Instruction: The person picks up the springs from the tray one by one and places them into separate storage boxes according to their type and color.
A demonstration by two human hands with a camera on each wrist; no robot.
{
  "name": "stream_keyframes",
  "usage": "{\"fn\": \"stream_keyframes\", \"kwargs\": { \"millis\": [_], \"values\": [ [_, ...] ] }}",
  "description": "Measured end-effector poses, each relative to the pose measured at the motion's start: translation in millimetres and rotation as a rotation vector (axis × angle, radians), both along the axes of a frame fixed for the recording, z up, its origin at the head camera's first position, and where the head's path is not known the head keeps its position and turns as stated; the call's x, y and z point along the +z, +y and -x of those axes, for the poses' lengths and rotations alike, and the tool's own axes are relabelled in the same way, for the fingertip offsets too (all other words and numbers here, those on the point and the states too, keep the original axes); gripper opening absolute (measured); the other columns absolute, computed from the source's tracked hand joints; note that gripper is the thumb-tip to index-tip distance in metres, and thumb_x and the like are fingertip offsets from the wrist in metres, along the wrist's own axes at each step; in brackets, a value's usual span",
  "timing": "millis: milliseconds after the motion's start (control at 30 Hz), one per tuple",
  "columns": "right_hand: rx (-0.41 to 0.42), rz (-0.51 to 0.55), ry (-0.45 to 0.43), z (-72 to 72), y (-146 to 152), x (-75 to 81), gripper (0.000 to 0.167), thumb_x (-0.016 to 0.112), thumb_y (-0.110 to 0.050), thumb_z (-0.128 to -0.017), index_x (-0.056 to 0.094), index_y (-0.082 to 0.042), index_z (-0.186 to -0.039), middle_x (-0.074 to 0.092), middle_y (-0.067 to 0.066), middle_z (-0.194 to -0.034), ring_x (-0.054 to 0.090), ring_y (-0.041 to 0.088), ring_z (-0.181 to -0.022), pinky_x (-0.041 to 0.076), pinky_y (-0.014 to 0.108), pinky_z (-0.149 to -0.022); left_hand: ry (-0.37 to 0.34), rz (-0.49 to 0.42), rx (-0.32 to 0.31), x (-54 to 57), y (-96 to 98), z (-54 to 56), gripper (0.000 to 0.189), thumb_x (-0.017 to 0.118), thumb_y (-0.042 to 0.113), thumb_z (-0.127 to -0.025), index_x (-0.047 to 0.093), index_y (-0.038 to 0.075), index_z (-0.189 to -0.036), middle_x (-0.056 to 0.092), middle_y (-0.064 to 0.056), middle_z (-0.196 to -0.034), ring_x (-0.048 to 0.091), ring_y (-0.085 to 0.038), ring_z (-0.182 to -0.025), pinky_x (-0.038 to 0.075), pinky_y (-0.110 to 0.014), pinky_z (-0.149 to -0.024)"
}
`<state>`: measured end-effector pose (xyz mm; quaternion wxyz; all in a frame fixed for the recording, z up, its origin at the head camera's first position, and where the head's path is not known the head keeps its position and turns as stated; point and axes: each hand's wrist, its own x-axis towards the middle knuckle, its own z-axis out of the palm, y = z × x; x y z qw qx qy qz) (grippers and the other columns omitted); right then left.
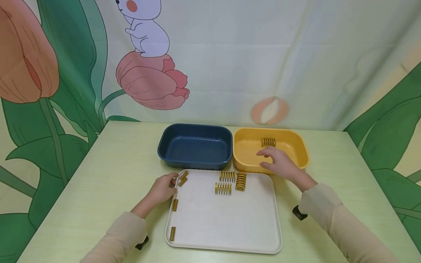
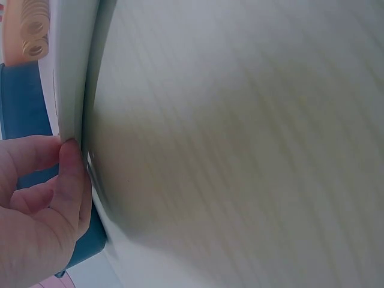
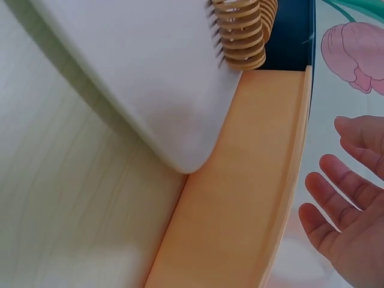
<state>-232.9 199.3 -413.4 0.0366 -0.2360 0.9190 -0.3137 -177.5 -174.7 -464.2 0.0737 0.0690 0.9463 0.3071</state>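
On pale table (image 1: pixel 95 179), steady tray (image 1: pixel 227 223) pinched in left grip (image 1: pixel 163 188); lift relaxed, empty right grip (image 1: pixel 279 164) clear of yellow bin (image 1: pixel 246 166).

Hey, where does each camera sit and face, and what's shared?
Head: worn on the head, facing forward and down over a white rectangular tray, dark-blue rectangular tub and yellow rectangular tub; left hand, right hand and beige sleeves show.
Left wrist: worn there, facing the tray's edge and pale wood-grain table; left hand shows, pinching the tray.
Right wrist: worn there, facing the tray's corner and yellow tub; empty right hand shows.
Both wrist views share gold coil springs.
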Motion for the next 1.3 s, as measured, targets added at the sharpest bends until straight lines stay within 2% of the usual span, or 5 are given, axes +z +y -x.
{"fn": "stream_keyframes", "kwargs": {
  "millis": [667, 1067, 1300],
  "values": [
    [0.053, 0.028, 0.009, -9.1, -13, 1.4, 0.029, 0.063, -0.005, -0.078, 0.059, 0.000, -0.106, 0.059, 0.015, -0.105, 0.052, 0.033, -0.094, 0.043, 0.047, -0.081, -0.004, 0.003, 0.007, -0.5, 0.4, -0.5, 0.044, 0.058, -0.004, -0.070, 0.052, -0.005, -0.114, 0.058, -0.011, -0.081, 0.051, -0.022, -0.073, 0.042, -0.033, -0.068],
    [0.103, 0.014, 0.028, -14.4, -20, -0.3, 0.027, 0.063, -0.004, -0.077, 0.060, -0.001, -0.104, 0.060, 0.011, -0.103, 0.054, 0.027, -0.091, 0.045, 0.042, -0.079, 0.010, -0.006, 0.001, 0.0, 0.2, -0.8, 0.045, 0.058, -0.003, -0.069, 0.052, -0.006, -0.114, 0.059, -0.011, -0.081, 0.052, -0.023, -0.074, 0.042, -0.033, -0.069],
    [0.137, 0.045, 0.022, -17.2, -24, -1.0, 0.027, 0.063, -0.003, -0.076, 0.060, 0.001, -0.103, 0.061, 0.016, -0.102, 0.055, 0.031, -0.091, 0.044, 0.045, -0.081, 0.009, -0.004, 0.002, -0.4, -0.1, -0.3, 0.045, 0.057, -0.003, -0.069, 0.052, -0.006, -0.114, 0.059, -0.011, -0.081, 0.052, -0.023, -0.075, 0.043, -0.035, -0.070]
  ]
}}
